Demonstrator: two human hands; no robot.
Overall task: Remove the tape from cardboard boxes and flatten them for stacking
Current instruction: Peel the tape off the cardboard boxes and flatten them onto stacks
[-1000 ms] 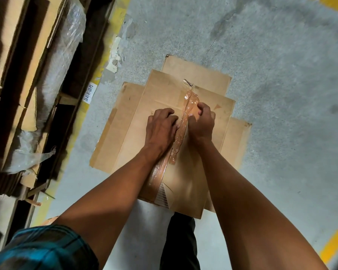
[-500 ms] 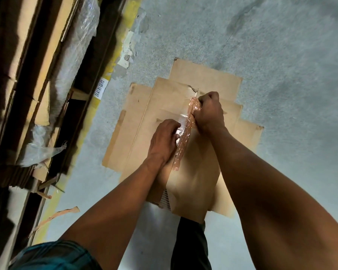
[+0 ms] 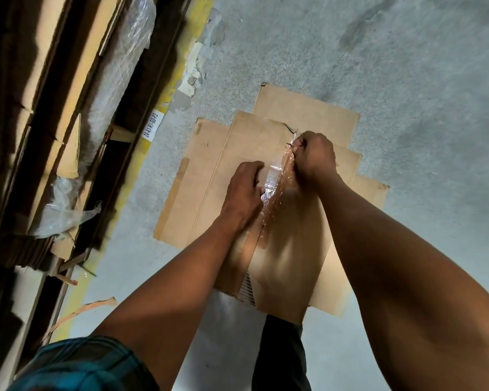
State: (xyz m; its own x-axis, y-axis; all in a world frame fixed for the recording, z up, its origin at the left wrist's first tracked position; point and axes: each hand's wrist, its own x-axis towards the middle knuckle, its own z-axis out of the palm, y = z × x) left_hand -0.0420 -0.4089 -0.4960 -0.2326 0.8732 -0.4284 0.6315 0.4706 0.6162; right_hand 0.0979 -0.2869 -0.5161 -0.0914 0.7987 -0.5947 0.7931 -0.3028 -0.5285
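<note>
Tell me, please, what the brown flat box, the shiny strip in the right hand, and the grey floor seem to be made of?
Flat brown box: corrugated cardboard, matte; fluting shows at its near edge.
Shiny strip: likely clear plastic packing tape, glossy and crinkled, pinched by the right hand.
Grey floor: probably concrete, speckled, stained.

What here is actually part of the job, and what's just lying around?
Part of the job:
- flattened box
- tape strip, pinched by right hand
- left hand, pressing the box down

Lying about:
- flat cardboard sheets underneath
- plastic wrap on the left stacks
- torn strip on the floor
</note>
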